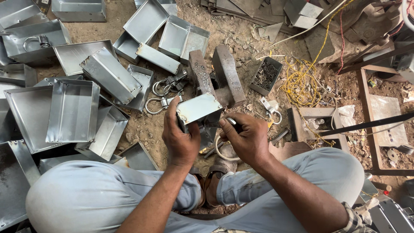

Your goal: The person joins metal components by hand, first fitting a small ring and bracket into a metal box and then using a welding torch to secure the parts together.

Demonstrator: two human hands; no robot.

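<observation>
My left hand (180,139) grips the left side of a small shiny sheet-metal box (199,108), holding it tilted above a rusty iron block (217,75) on the dirt floor. My right hand (243,138) is closed around a small metal tool or handle (231,121) just to the right of the box, near its lower corner. A metal ring loop (217,149) hangs below my right hand. My knees in grey trousers frame the bottom of the view.
Several galvanised sheet-metal trays (73,110) lie piled at the left and top. Ring clamps (161,88) rest beside the iron block. A small box of bolts (265,75), tangled yellow wire (299,80), and a wooden frame (375,121) sit on the right.
</observation>
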